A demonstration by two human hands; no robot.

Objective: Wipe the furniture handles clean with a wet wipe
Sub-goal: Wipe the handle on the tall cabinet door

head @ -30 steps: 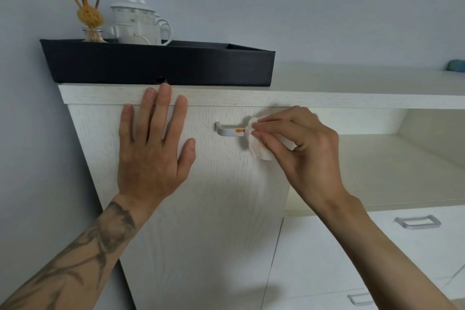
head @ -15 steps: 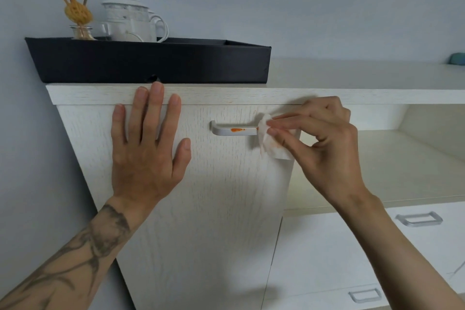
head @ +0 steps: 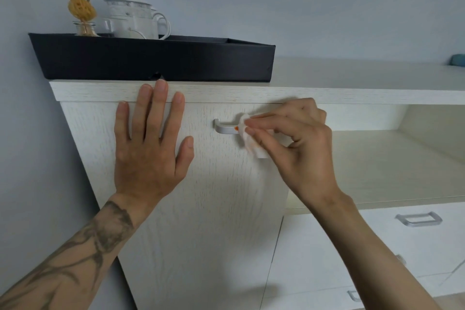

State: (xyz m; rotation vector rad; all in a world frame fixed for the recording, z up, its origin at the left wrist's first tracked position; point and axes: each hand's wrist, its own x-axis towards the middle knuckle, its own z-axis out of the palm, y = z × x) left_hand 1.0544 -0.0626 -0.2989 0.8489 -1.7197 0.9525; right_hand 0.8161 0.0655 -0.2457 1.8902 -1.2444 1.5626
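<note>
Hands mid-frame: left hand [head: 148, 153] flat, fingers spread, on cabinet door [head: 214, 209]; right hand [head: 302, 148] pinches wet wipe [head: 251, 141] on handle [head: 225, 128] | step: wiping beside orange spot [head: 236, 128] | next: likely a firm leftward pass over it.

A room in a home: a white cupboard [head: 201, 209] with drawers [head: 415, 241] and a teapot [head: 130, 17] on top.

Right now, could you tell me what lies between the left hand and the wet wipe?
Head view: bare door panel, then the uncovered handle end bearing an orange smear.
</note>
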